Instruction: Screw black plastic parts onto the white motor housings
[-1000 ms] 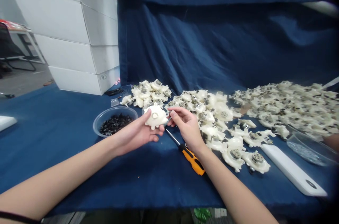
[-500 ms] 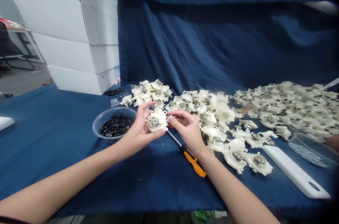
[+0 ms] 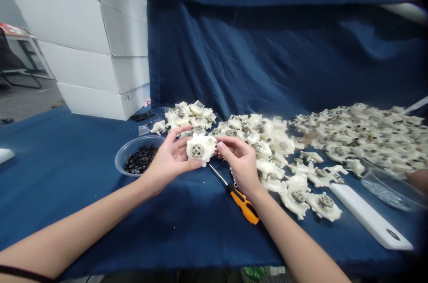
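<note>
My left hand (image 3: 163, 158) grips a cream plastic motor housing (image 3: 210, 144) by its left side, thumb along the lower edge and fingers behind. A round grey motor end (image 3: 196, 150) with slots faces me. At the housing's right edge, the thumb and index finger of my right hand (image 3: 243, 162) are closed against it; whether a small part sits between them is hidden. Beneath my hands, an orange and black screwdriver (image 3: 245, 206) lies on the blue cloth, its shaft pointing up and left toward the housing.
Left of my hands stands a clear bowl (image 3: 120, 169) of small black parts. Heaps of similar housings (image 3: 190, 113) lie behind and to the right (image 3: 368, 129). A white slab (image 3: 368, 216) and a clear tub (image 3: 384, 191) with small shiny pieces are at right; white boxes (image 3: 90, 69) are stacked at left.
The housing has turned and risen slightly, so its motor end faces me more squarely. Both hands remain on it, and my right hand has shifted a little to the right.
</note>
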The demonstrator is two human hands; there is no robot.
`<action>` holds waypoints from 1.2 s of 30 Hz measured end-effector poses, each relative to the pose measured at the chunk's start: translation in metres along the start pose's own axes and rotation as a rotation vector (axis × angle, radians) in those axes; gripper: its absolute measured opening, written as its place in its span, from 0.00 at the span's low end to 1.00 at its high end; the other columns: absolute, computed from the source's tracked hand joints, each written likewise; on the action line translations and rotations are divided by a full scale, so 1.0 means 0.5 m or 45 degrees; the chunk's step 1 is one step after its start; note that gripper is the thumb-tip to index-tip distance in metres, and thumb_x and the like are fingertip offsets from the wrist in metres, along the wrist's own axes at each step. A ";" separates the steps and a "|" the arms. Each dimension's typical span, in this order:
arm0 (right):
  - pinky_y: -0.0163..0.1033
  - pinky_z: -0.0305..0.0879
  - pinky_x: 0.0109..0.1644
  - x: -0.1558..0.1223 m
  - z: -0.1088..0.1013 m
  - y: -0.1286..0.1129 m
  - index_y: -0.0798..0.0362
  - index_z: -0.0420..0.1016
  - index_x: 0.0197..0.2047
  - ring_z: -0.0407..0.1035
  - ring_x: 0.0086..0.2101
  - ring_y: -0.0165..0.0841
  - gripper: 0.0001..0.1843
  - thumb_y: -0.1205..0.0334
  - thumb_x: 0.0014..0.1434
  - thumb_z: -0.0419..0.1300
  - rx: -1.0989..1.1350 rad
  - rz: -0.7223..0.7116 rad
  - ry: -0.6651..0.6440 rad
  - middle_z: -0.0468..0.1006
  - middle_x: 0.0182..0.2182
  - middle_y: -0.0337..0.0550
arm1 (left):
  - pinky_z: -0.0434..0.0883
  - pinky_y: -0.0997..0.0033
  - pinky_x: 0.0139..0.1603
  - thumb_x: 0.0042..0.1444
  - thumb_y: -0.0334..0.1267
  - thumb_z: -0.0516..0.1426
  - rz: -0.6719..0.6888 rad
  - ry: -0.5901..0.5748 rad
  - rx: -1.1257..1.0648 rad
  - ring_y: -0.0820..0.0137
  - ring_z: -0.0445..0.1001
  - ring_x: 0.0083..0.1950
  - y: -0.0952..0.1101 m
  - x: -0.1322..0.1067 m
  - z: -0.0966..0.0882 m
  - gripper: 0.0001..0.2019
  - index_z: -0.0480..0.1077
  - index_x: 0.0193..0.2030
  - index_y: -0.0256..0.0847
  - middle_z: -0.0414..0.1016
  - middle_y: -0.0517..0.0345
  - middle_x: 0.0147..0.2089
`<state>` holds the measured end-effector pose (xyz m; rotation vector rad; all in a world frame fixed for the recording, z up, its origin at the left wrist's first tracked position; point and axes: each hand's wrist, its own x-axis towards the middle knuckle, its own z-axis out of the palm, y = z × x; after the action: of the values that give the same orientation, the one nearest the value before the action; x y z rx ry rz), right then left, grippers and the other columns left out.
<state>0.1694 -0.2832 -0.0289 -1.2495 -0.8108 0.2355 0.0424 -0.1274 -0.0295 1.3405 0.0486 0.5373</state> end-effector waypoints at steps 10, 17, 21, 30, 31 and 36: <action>0.36 0.78 0.43 0.011 -0.006 0.004 0.50 0.82 0.45 0.79 0.34 0.29 0.15 0.55 0.56 0.72 0.173 0.061 -0.017 0.85 0.39 0.42 | 0.78 0.63 0.55 0.65 0.40 0.59 -0.054 0.115 -0.375 0.60 0.77 0.57 0.022 0.012 0.017 0.19 0.73 0.60 0.37 0.77 0.44 0.58; 0.33 0.76 0.53 0.009 -0.008 0.007 0.50 0.84 0.46 0.80 0.46 0.32 0.18 0.59 0.51 0.75 0.231 0.313 -0.248 0.85 0.46 0.43 | 0.78 0.70 0.24 0.66 0.45 0.55 -0.199 0.103 -0.228 0.61 0.79 0.39 0.026 -0.002 0.022 0.17 0.74 0.56 0.41 0.77 0.50 0.43; 0.28 0.77 0.47 0.008 -0.005 0.014 0.49 0.83 0.44 0.81 0.40 0.28 0.15 0.58 0.52 0.75 0.309 0.352 -0.223 0.85 0.41 0.40 | 0.80 0.67 0.27 0.66 0.44 0.56 -0.226 0.104 -0.197 0.61 0.80 0.39 0.019 -0.006 0.028 0.15 0.74 0.53 0.40 0.77 0.50 0.43; 0.30 0.77 0.39 0.009 -0.005 0.019 0.49 0.84 0.46 0.79 0.34 0.29 0.19 0.56 0.51 0.75 0.210 0.312 -0.193 0.86 0.37 0.42 | 0.82 0.64 0.30 0.65 0.41 0.57 -0.306 0.108 -0.259 0.63 0.80 0.36 0.016 -0.012 0.031 0.12 0.74 0.51 0.38 0.80 0.46 0.48; 0.30 0.76 0.39 0.008 -0.004 0.019 0.49 0.84 0.47 0.79 0.33 0.29 0.19 0.55 0.51 0.75 0.190 0.308 -0.192 0.86 0.36 0.42 | 0.82 0.64 0.30 0.65 0.41 0.57 -0.311 0.102 -0.270 0.63 0.80 0.36 0.016 -0.012 0.032 0.13 0.74 0.52 0.38 0.80 0.45 0.50; 0.32 0.77 0.37 0.007 -0.001 0.020 0.50 0.84 0.47 0.79 0.33 0.30 0.20 0.54 0.50 0.75 0.107 0.284 -0.164 0.86 0.38 0.44 | 0.81 0.65 0.30 0.65 0.37 0.56 -0.323 0.090 -0.295 0.62 0.80 0.37 0.019 -0.012 0.036 0.13 0.72 0.53 0.36 0.80 0.42 0.52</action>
<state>0.1746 -0.2782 -0.0368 -1.2548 -0.7632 0.5303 0.0398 -0.1449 -0.0181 1.0700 0.2058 0.3626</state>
